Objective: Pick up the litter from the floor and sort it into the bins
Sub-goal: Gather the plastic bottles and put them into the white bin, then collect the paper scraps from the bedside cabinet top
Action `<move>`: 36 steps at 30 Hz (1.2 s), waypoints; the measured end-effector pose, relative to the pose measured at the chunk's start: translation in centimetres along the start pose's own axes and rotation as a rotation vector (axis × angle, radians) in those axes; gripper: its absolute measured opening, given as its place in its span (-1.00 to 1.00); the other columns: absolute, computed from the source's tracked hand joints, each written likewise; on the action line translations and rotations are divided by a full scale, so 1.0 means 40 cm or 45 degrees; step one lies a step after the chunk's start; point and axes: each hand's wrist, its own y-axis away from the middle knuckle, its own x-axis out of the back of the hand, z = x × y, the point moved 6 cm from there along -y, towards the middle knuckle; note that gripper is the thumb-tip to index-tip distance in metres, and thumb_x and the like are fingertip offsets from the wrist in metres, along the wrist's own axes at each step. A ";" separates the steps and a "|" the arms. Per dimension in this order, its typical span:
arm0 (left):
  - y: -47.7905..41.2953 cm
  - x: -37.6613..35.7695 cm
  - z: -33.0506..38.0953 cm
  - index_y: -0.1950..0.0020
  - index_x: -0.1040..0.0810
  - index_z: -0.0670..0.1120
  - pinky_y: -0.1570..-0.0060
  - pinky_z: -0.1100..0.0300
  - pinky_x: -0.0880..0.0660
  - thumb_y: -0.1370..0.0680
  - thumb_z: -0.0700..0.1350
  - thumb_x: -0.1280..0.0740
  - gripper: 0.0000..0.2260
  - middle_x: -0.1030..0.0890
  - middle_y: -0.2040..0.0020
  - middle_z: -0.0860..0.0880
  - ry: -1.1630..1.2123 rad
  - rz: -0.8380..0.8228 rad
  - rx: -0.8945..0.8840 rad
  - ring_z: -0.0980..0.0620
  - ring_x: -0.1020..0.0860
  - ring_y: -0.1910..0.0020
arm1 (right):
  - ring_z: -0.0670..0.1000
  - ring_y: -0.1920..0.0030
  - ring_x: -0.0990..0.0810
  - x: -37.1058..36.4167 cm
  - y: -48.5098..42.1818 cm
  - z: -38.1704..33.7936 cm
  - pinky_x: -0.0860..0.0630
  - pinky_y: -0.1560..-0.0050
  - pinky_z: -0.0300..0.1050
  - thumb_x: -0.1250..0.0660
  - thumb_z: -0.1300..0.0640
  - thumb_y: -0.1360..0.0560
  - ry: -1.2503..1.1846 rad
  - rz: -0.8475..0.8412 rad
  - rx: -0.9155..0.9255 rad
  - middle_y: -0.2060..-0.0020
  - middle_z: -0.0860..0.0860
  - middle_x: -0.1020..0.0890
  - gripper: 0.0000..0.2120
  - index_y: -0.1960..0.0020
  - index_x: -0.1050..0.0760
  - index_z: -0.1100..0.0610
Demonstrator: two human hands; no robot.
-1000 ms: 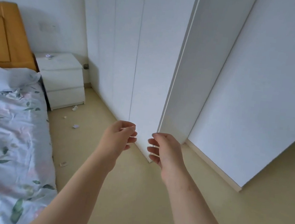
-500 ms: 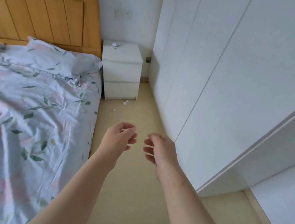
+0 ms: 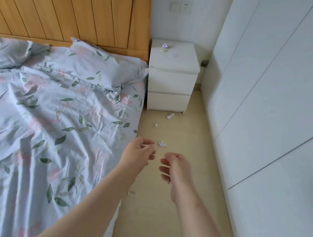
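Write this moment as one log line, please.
left hand: empty | right hand: empty | crumpled white paper scraps: on beige floor, untouched

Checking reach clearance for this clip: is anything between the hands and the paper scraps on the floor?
Nothing visible. The crumpled paper scrap lies on bare floor beyond the left hand and right hand, both empty. No bin is in view.

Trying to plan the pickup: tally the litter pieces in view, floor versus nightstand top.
Pale paper scraps on beige floor: 4
Small paper bits on white nightstand: 3
Total: 7
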 end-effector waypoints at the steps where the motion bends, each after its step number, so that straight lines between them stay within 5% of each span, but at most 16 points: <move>1: -0.038 0.002 0.006 0.02 -0.53 -0.06 0.06 0.13 -0.50 -0.53 -0.19 -0.26 -0.91 -0.58 0.16 -0.01 0.003 0.006 0.019 0.06 -0.57 0.17 | -0.02 0.28 -0.53 -0.013 -0.039 -0.011 -0.43 0.25 -0.15 -0.22 0.19 -0.54 0.002 -0.005 -0.016 0.23 0.00 -0.57 -0.92 0.11 -0.46 0.10; 9: -0.317 0.001 -0.016 0.06 -0.52 -0.05 -0.03 0.06 -0.52 -0.55 -0.19 -0.24 -0.91 -0.60 0.13 -0.04 0.086 0.196 0.139 0.04 -0.58 0.15 | -0.01 0.29 -0.51 -0.086 -0.353 -0.046 -0.42 0.26 -0.15 -0.20 0.20 -0.53 0.183 -0.132 -0.098 0.24 0.00 -0.56 -0.89 0.15 -0.45 0.08; 16: -0.549 -0.049 -0.210 0.09 -0.51 -0.02 -0.01 0.06 -0.51 -0.57 -0.17 -0.24 -0.90 -0.60 0.12 -0.04 0.217 0.412 0.304 0.04 -0.58 0.17 | -0.01 0.35 -0.46 -0.136 -0.651 0.065 -0.36 0.31 -0.17 -0.19 0.23 -0.52 0.436 -0.279 -0.193 0.29 0.01 -0.51 -0.83 0.23 -0.40 0.08; 24: -0.712 -0.079 -0.666 -0.04 -0.55 -0.07 0.08 0.05 -0.53 -0.53 -0.15 -0.24 -0.86 -0.61 0.23 -0.04 -0.076 0.398 0.622 0.01 -0.52 0.26 | 0.05 0.29 -0.46 -0.137 -0.856 0.403 -0.38 0.22 -0.10 -0.21 0.23 -0.49 0.596 -0.291 -0.374 0.35 -0.02 -0.51 -0.86 0.22 -0.42 0.08; 30: -0.832 -0.139 -1.002 0.13 -0.48 0.06 0.06 0.09 -0.52 -0.56 -0.08 -0.21 -0.90 -0.59 0.21 0.02 -0.337 0.208 0.778 -0.06 -0.58 0.12 | 0.08 0.25 -0.50 -0.136 -1.032 0.722 -0.43 0.20 -0.06 -0.20 0.20 -0.48 0.745 -0.233 -0.453 0.32 0.00 -0.52 -0.84 0.26 -0.39 0.05; 33: -0.890 -0.161 -1.179 0.20 -0.46 0.05 0.04 0.08 -0.52 -0.57 -0.05 -0.19 -0.85 -0.61 0.03 0.01 -0.382 0.169 0.809 -0.10 -0.60 0.02 | 0.13 0.21 -0.56 -0.128 -1.111 0.874 -0.51 0.16 0.00 -0.20 0.17 -0.49 0.801 -0.224 -0.490 0.24 0.03 -0.56 -0.85 0.24 -0.40 0.02; 36: -0.949 -0.178 -1.341 -0.03 -0.53 -0.01 0.13 0.17 -0.40 -0.55 -0.10 -0.19 -0.85 -0.58 -0.14 -0.11 -0.501 0.173 0.876 -0.13 -0.54 0.03 | 0.17 0.10 -0.59 -0.125 -1.200 1.006 -0.52 0.08 0.05 -0.21 0.16 -0.48 0.859 -0.233 -0.491 0.20 0.06 -0.57 -0.87 0.24 -0.40 0.03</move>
